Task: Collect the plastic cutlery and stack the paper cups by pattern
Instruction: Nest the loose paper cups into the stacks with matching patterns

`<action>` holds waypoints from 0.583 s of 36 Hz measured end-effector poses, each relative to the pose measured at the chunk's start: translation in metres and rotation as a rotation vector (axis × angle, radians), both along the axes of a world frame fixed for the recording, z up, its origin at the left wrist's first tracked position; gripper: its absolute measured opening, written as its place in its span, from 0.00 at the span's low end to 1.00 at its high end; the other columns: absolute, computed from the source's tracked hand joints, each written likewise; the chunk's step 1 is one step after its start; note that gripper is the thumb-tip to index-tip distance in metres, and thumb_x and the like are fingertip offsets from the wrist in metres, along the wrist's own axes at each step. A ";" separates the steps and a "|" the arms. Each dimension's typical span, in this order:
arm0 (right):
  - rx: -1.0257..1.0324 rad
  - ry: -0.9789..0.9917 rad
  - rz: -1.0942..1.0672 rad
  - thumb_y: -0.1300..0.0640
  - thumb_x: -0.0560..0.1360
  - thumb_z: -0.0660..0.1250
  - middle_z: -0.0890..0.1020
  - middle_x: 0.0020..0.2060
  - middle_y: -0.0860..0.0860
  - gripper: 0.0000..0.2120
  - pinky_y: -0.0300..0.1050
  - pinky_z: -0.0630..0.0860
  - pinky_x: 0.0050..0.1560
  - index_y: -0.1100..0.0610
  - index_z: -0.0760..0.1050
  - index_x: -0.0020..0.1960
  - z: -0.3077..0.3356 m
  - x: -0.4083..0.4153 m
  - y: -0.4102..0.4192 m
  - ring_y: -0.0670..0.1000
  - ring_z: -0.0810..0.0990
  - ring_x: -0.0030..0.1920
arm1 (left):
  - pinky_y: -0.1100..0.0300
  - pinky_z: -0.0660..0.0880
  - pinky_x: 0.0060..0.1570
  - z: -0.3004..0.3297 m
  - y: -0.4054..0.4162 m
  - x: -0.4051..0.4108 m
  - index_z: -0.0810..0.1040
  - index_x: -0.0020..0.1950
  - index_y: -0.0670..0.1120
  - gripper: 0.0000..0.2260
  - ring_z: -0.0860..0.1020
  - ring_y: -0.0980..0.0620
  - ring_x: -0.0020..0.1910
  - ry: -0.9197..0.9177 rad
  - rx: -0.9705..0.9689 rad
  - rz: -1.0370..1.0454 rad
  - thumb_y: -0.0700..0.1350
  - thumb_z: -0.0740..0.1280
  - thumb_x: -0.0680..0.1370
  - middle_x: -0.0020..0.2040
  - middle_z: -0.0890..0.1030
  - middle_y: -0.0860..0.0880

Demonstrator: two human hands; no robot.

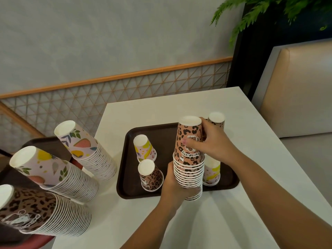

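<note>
Broadly, a white tabletop (233,212) carries a dark brown tray (161,130), with three tall finished stacks at the left edge: two fruit-print stacks (86,146) and one leopard-print stack (36,209), all of them lying tilted. Over the tray's near edge, the left hand (172,186) is closed around the lower rims of a shorter leopard stack (188,175), while the right hand (213,142) grips the top leopard cup (190,137), inverted and partly seated on that stack. Loose inverted cups remain on the tray: a leopard cup (150,175), a fruit-print cup (144,148), another fruit-print cup (212,171) behind the held stack, and a further leopard cup (216,119) beyond the right hand. No cutlery is visible. To seat the cup well, it should be kept coaxial with the stack and pressed straight down with a steady lower grip, avoiding crushed rims.
</note>
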State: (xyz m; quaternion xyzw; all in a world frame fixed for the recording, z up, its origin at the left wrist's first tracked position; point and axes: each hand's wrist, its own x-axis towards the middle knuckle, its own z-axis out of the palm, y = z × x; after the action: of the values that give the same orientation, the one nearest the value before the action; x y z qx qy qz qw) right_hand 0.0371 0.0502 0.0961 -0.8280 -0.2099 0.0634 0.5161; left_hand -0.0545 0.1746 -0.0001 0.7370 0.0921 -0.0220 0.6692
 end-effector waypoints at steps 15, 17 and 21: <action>0.364 0.067 -0.286 0.57 0.72 0.70 0.81 0.51 0.50 0.13 0.51 0.78 0.53 0.53 0.72 0.54 0.019 0.022 -0.013 0.51 0.81 0.52 | 0.71 0.75 0.47 0.002 -0.001 -0.004 0.67 0.56 0.60 0.36 0.77 0.68 0.51 0.043 0.042 -0.014 0.52 0.77 0.51 0.54 0.78 0.58; 0.489 0.057 -0.374 0.56 0.72 0.70 0.81 0.52 0.50 0.11 0.55 0.77 0.56 0.51 0.72 0.53 0.021 0.035 -0.021 0.52 0.81 0.53 | 0.72 0.75 0.46 0.000 0.001 -0.004 0.67 0.56 0.60 0.37 0.77 0.69 0.51 0.052 0.034 -0.006 0.50 0.78 0.51 0.55 0.78 0.58; 0.507 -0.117 -0.558 0.53 0.71 0.72 0.79 0.53 0.48 0.20 0.48 0.77 0.58 0.54 0.70 0.60 0.021 0.056 -0.035 0.48 0.78 0.56 | 0.72 0.75 0.45 -0.005 0.004 -0.003 0.67 0.56 0.59 0.37 0.76 0.70 0.51 0.069 0.034 0.002 0.48 0.78 0.51 0.55 0.78 0.58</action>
State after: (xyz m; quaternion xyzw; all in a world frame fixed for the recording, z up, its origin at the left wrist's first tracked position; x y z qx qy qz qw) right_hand 0.0929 0.0155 0.1172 -0.7016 -0.0146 -0.1809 0.6890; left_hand -0.0578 0.1787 -0.0048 0.7470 0.1163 -0.0453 0.6531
